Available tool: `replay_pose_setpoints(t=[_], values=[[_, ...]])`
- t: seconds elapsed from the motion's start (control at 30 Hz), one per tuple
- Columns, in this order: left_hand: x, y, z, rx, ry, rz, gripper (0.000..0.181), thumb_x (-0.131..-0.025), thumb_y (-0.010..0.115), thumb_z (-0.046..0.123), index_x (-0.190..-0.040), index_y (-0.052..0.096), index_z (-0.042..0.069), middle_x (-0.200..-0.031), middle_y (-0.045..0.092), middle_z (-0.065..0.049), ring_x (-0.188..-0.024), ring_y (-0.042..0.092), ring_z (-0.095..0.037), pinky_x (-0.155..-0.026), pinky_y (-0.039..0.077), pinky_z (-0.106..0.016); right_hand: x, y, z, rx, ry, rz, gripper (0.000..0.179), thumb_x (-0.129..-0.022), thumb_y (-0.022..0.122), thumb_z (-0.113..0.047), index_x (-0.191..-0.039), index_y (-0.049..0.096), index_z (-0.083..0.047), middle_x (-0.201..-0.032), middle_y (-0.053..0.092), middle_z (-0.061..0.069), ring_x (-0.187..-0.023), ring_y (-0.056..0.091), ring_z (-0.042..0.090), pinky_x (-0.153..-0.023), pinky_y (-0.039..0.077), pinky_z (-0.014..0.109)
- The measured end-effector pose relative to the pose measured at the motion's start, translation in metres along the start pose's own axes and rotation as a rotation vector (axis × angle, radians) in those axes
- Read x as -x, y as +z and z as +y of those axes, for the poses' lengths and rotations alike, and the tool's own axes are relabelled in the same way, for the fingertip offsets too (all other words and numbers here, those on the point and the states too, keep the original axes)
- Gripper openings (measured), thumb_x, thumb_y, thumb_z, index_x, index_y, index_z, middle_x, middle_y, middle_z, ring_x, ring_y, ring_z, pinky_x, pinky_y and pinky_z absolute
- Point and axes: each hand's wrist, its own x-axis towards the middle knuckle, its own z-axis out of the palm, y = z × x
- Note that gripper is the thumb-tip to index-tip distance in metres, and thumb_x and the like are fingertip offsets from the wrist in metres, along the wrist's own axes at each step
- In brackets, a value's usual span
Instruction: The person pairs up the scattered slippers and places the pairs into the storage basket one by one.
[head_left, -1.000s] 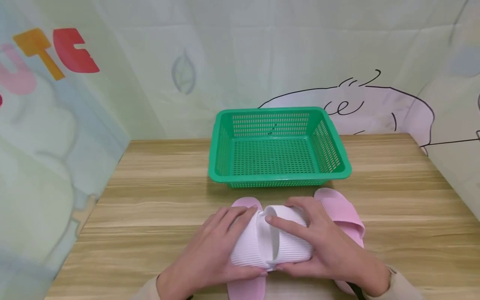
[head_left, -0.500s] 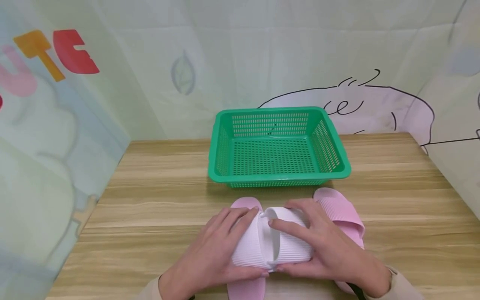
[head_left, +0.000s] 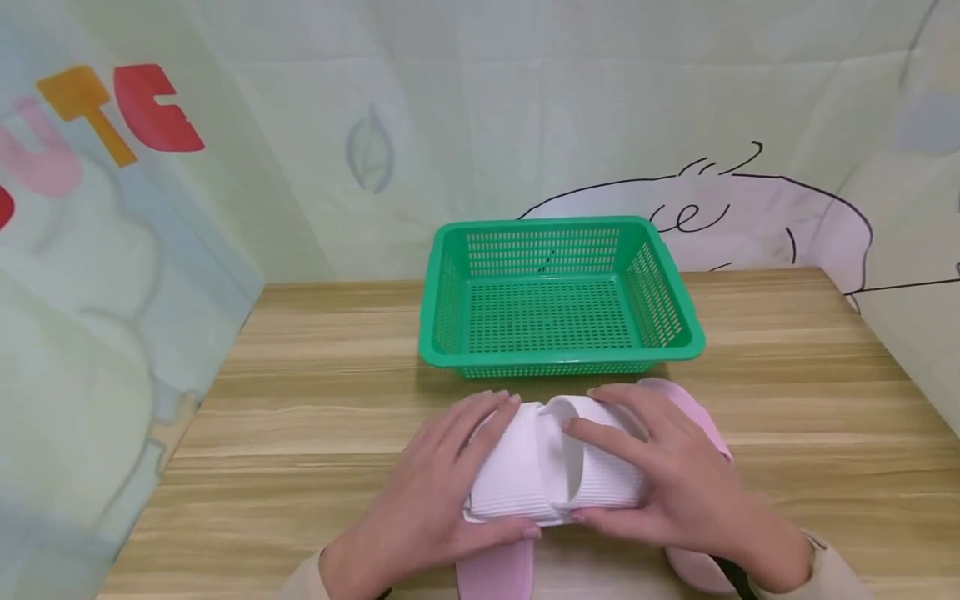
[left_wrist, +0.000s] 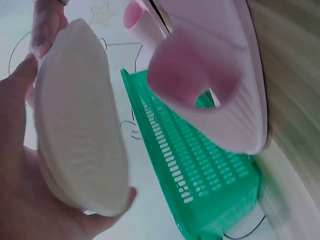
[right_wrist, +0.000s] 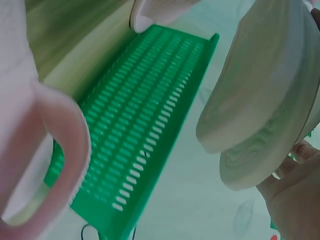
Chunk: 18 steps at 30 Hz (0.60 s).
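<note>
Both hands hold a pair of white ribbed slippers point(head_left: 512, 471), crosswise in the head view. My left hand point(head_left: 442, 492) grips the left end, thumb along the near edge and fingers over the far edge. On the other end my right hand point(head_left: 675, 483) has the same kind of grip, its index finger at the strap opening. Two soles point(right_wrist: 270, 150) lie against each other in the right wrist view. Beneath the white pair, a pink slipper point(head_left: 495, 571) is mostly hidden. Another pink slipper point(head_left: 693, 412) lies on the table, partly behind my right hand.
A green plastic basket point(head_left: 562, 357) with slotted walls stands behind the hands, with nothing inside it. The wood-grain table point(head_left: 315, 367) meets a printed cloth backdrop point(head_left: 315, 167) at the back and along both sides.
Both hands have carried the white slippers slightly away from the body and to the right. The far end of the left pink slipper, visible before, is now covered.
</note>
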Motion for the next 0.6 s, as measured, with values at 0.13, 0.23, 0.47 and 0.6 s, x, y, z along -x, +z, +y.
replay_pose_setpoints(t=[0.13, 0.23, 0.47, 0.6], values=[[0.000, -0.008, -0.007, 0.004, -0.075, -0.017, 0.109, -0.086, 0.074, 0.072, -0.168, 0.031, 0.014, -0.168, 0.039, -0.006, -0.154, 0.038, -0.028, -0.118, 0.042, -0.054, -0.003, -0.010, 0.005, 0.009, 0.024, 0.013, 0.065, -0.094, 0.063, -0.072, -0.134, 0.073, -0.022, -0.133, 0.063, 0.016, -0.119, 0.059, 0.030, -0.095, 0.044, 0.038], [0.000, -0.014, -0.013, -0.003, -0.115, -0.007, 0.108, -0.087, 0.070, 0.075, -0.167, 0.032, 0.014, -0.169, 0.038, -0.007, -0.156, 0.035, -0.030, -0.117, 0.041, -0.058, -0.004, -0.017, 0.010, 0.014, 0.040, 0.011, 0.065, -0.094, 0.063, -0.071, -0.134, 0.073, -0.021, -0.134, 0.062, 0.017, -0.119, 0.059, 0.030, -0.092, 0.047, 0.032], [0.000, -0.020, -0.023, -0.049, -0.159, 0.011, 0.108, -0.088, 0.063, 0.081, -0.168, 0.031, 0.016, -0.171, 0.036, -0.008, -0.157, 0.035, -0.034, -0.117, 0.039, -0.063, -0.002, -0.033, 0.025, 0.023, 0.102, 0.022, 0.068, -0.092, 0.065, -0.071, -0.134, 0.074, -0.018, -0.137, 0.060, 0.018, -0.117, 0.061, 0.030, -0.089, 0.050, 0.017], [0.000, -0.018, -0.027, -0.072, -0.173, -0.005, 0.108, -0.089, 0.063, 0.080, -0.167, 0.031, 0.012, -0.172, 0.033, -0.009, -0.158, 0.033, -0.036, -0.117, 0.039, -0.064, -0.002, -0.039, 0.036, -0.025, 0.162, 0.020, 0.072, -0.091, 0.068, -0.071, -0.136, 0.072, -0.015, -0.141, 0.058, 0.017, -0.122, 0.058, 0.024, -0.089, 0.047, 0.011]])
